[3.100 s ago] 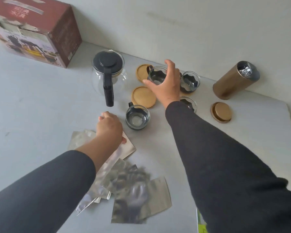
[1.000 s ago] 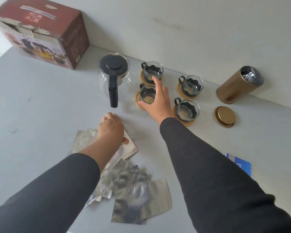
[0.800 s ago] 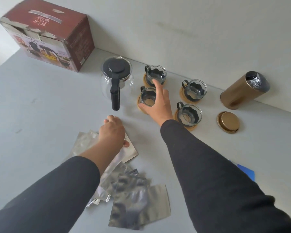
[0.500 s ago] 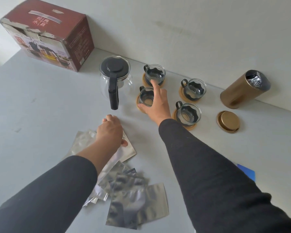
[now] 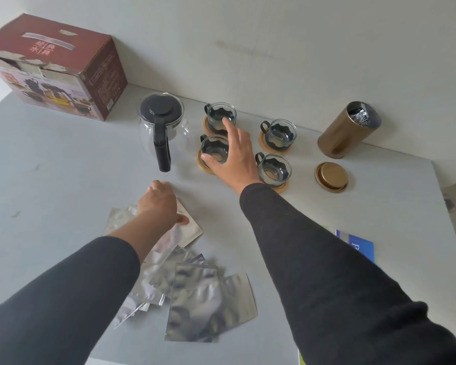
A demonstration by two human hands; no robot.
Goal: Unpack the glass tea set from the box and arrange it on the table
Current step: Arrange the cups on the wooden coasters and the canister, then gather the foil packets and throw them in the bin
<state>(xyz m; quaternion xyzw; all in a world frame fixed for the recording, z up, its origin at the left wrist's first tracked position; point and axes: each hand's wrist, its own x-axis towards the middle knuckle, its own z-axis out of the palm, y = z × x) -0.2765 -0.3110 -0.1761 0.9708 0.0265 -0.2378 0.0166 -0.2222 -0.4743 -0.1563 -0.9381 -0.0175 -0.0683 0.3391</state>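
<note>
Gripping a glass cup (image 5: 214,148), right hand (image 5: 233,156); left hand (image 5: 158,204) pinching a foil sachet (image 5: 188,227); box (image 5: 55,67) writing unreadable

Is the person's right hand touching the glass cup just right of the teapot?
Touching. The head view shows the right hand over the near-left cup, thumb against its front wall and fingers at its far rim.
</note>
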